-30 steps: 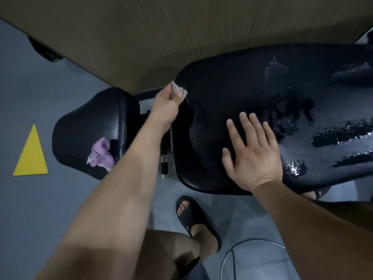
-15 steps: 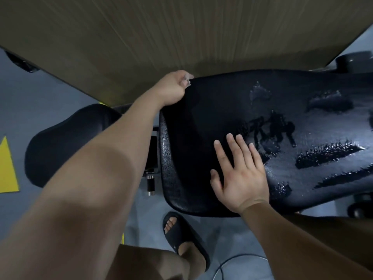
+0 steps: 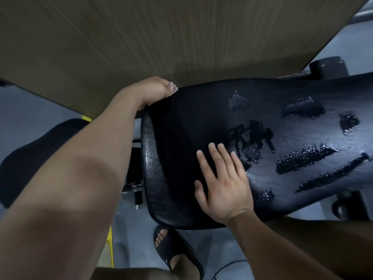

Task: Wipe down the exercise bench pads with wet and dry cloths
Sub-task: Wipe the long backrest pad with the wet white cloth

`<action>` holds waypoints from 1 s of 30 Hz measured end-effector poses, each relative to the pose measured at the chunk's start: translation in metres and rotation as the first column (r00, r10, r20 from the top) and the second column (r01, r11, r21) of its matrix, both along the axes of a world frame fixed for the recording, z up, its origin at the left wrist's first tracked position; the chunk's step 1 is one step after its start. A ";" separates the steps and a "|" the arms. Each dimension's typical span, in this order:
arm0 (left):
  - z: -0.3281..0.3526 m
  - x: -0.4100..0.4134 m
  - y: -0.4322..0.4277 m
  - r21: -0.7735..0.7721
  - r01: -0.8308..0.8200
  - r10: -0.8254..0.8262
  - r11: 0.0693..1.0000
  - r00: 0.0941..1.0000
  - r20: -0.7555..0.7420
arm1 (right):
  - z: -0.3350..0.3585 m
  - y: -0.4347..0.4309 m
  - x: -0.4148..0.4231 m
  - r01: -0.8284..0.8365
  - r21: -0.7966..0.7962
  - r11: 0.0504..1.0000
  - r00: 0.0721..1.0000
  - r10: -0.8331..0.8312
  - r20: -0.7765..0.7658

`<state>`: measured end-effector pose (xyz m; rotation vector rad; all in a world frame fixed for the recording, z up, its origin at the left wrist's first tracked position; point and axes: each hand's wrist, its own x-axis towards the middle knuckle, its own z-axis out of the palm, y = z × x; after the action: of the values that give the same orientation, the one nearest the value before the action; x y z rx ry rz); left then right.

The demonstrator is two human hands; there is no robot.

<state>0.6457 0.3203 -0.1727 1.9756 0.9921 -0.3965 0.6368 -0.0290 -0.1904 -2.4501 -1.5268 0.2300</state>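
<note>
Here we are at the far corner of the pad (image 3: 201,122). Our left hand (image 3: 155,89) is balled up tight there, fingers curled round a pale cloth (image 3: 174,87). Only a sliver of it pokes out past the knuckles, so we can't say whether it's the wet one or the dry one. Right hand (image 3: 224,184) lies flat on the near side of the pad, fingers straight and a little spread, holding nothing, just bracing. The seat (image 3: 30,158) sits off to the left, across a gap from the pad and partly behind our forearm.

Now look right: glossy streaks (image 3: 302,160) of water lie across the pad's other half, and the nearest begins just beside our right fingertips. That's where we see trouble. With the cloth wadded that small, each pass would cover only a narrow strip, and we reckon bands could get skipped. If the bracing palm slides into the wet, it may skid on the slick surface and smear the drier part. Water pushed over the near edge would drip to the floor (image 3: 131,229) right by our sandal (image 3: 175,249), with a cable (image 3: 230,265) close by. Slippery footing, we'd say. And that corner sits tight against the wood panel (image 3: 141,37), so our knuckles could scrape it.
</note>
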 end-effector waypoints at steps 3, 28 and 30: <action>0.006 0.039 -0.017 0.094 0.252 -0.251 0.963 0.968 -0.018 | -0.002 0.000 0.001 0.002 0.038 0.999 1.000 -0.002 -0.011; 0.015 0.105 -0.048 0.079 0.477 -0.455 0.876 0.868 -0.199 | -0.003 -0.001 0.001 0.011 0.050 0.999 0.999 -0.008 -0.050; 0.014 0.121 -0.056 0.072 0.465 -0.441 0.882 0.871 -0.216 | -0.004 -0.002 0.002 0.012 0.052 0.999 0.998 -0.009 -0.057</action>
<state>0.7669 0.2640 -0.1585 2.3162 0.6655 -0.8196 0.6385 -0.0306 -0.1945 -2.3899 -1.4780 0.2524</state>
